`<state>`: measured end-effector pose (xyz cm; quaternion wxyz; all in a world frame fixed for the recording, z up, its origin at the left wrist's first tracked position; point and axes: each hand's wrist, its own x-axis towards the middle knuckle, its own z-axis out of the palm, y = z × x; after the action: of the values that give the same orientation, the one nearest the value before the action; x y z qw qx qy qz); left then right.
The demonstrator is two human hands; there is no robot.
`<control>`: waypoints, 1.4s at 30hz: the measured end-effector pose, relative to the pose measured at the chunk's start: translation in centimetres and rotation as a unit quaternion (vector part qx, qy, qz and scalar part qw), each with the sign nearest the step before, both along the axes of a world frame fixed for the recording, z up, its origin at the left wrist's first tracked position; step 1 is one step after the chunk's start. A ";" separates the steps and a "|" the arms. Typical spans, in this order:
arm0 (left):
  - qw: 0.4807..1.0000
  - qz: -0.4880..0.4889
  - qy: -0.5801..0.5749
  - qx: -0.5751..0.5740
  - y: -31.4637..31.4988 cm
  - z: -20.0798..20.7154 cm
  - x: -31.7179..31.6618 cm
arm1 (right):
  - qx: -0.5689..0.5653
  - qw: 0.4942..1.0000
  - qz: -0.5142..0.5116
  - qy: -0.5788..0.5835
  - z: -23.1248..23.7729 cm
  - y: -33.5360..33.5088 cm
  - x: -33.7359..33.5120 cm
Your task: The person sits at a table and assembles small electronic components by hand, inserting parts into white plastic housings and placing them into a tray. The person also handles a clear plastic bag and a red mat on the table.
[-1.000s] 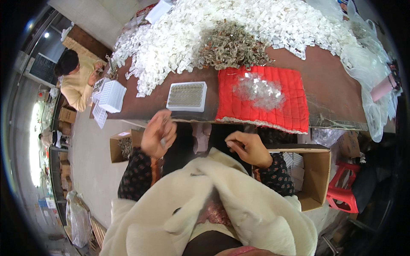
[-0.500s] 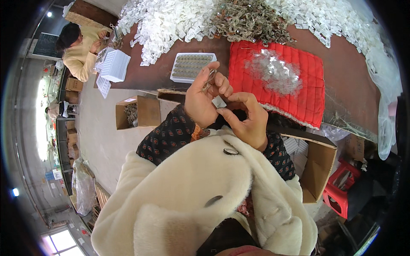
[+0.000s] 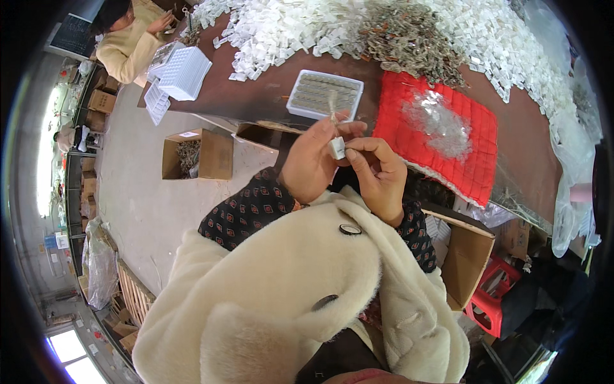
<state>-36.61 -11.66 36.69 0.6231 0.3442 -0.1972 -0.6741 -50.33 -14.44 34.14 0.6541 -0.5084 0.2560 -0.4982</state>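
Note:
My left hand [image 3: 308,159] is closed on a small white rectangular piece [image 3: 337,148], with a thin tan strand bundle [image 3: 333,109] sticking up above it. My right hand [image 3: 382,181] pinches thumb and forefinger together at the right edge of the same piece. Whether strand and piece are joined, I cannot tell. Just beyond my fingers, a white tray [image 3: 295,110] with rows of greyish pieces rests on the brown table [image 3: 268,89]. To its right lies a red quilted cloth [image 3: 476,163] bearing a heap of clear, shiny small pieces [image 3: 441,125].
White flat pieces [image 3: 288,32] and tangled tan strands [image 3: 416,41] are heaped along the table's far side. Stacked white trays [image 3: 185,73] stand at left, near a person [image 3: 131,48]. Cardboard boxes [image 3: 214,155] and a red stool [image 3: 489,307] stand below table level.
My view has shifted, so the table things sit farther right. The white piece has turned more upright between my hands, and the strands now point up above my left fingers.

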 end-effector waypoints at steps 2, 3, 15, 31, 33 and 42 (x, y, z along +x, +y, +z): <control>0.999 0.011 -0.003 -0.043 1.1 -0.6 1.2 | -0.049 0.998 -0.023 0.027 -0.2 0.4 2.1; 0.998 0.018 -0.002 -0.058 1.5 -0.9 1.8 | -0.070 0.996 -0.028 0.054 -0.2 0.8 2.9; 0.948 0.013 -0.247 -0.199 5.3 -1.1 10.1 | -0.372 0.894 -0.122 0.218 2.0 3.4 11.1; 0.833 0.031 -0.458 -0.308 3.5 -1.3 13.2 | -0.338 0.910 -0.152 0.187 -1.4 2.2 12.5; 0.880 0.032 -0.408 -0.242 3.5 -1.7 13.0 | -0.330 0.911 -0.159 0.187 -1.6 1.9 12.3; 0.983 0.027 -0.147 -0.108 4.0 -4.1 12.1 | -0.393 0.876 -0.131 0.247 -0.5 1.4 11.5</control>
<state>-24.50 -7.63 32.59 0.6385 0.3754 -0.3485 -0.5744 -38.81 -13.03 33.63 0.2443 -0.7920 0.2565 -0.4972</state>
